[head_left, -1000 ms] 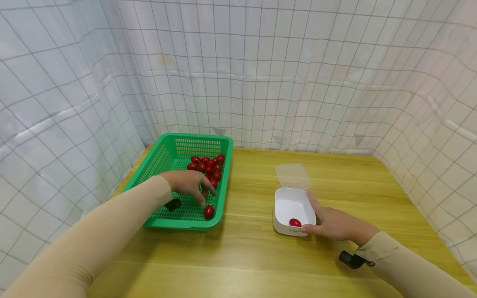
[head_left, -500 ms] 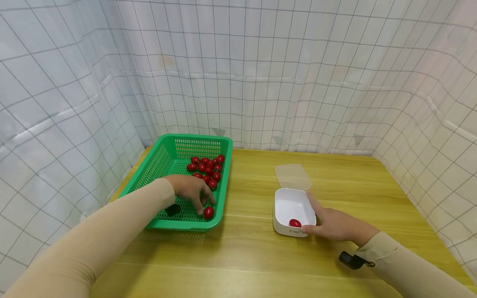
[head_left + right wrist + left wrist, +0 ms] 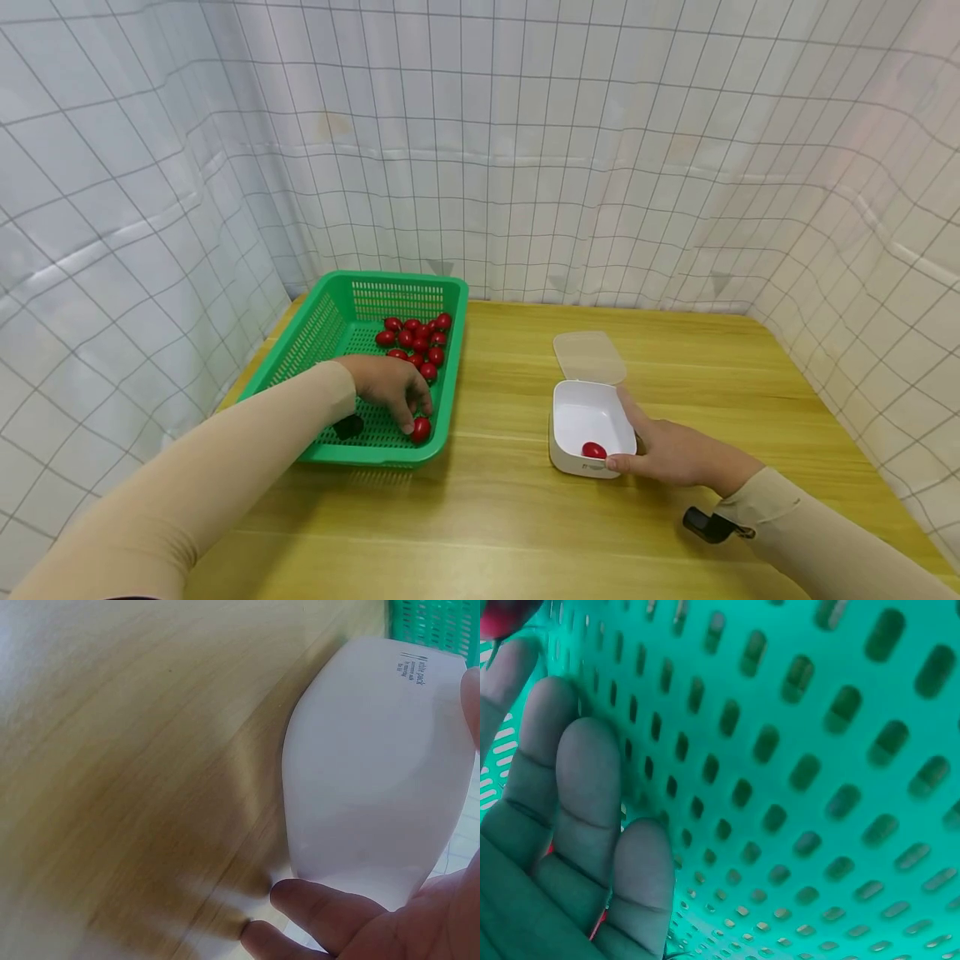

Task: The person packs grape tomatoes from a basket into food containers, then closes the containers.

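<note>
In the head view my left hand (image 3: 393, 389) reaches down into a green plastic basket (image 3: 455, 333). Its thumb and index fingertip pinch a cherry tomato (image 3: 422, 431) at the near right corner. The left wrist view shows the index fingertip against that red tomato (image 3: 501, 616), the other fingers along the slotted wall; the thumb is out of sight there. My right hand (image 3: 675, 452) grips a white lunch box (image 3: 567, 458) at its right side, thumb on the near rim. One cherry tomato (image 3: 594, 450) lies inside the box.
Several more cherry tomatoes (image 3: 421, 343) are grouped along the basket's right and far side. A clear lid (image 3: 590, 357) lies on the wooden table (image 3: 495, 508) behind the box. White gridded sheeting (image 3: 525, 208) encloses the table at the back and sides.
My left hand has lowered toward the near right corner of the basket, and its thumb and index finger have closed about the tomato there. My right hand and the box have stayed put.
</note>
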The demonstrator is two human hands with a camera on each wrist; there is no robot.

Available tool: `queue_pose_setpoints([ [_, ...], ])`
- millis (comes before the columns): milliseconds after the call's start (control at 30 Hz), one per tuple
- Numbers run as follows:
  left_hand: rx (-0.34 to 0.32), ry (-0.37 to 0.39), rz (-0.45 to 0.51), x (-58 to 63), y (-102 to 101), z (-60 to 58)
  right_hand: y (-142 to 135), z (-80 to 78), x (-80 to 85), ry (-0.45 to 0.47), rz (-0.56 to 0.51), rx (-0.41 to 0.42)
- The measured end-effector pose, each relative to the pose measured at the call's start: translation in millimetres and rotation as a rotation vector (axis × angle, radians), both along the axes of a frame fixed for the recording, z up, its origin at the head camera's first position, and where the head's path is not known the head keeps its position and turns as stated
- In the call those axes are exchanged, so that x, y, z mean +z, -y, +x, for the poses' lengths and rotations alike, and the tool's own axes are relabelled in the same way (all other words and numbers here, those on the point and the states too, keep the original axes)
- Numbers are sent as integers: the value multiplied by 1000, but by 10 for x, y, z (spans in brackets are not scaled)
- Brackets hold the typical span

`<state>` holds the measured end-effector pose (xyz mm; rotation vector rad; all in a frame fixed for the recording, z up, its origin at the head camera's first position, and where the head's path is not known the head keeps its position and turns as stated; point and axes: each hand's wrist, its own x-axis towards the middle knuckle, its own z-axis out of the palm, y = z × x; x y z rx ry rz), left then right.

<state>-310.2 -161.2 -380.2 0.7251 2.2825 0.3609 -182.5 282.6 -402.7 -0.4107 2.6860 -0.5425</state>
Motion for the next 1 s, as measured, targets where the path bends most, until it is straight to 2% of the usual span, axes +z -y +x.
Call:
queue_pose_setpoints([
  [533, -20, 0, 41, 1, -18, 10, 6, 18, 18, 10, -11, 12],
  [1000, -18, -12, 47, -54, -55, -2, 3, 17, 9, 4, -10, 12],
])
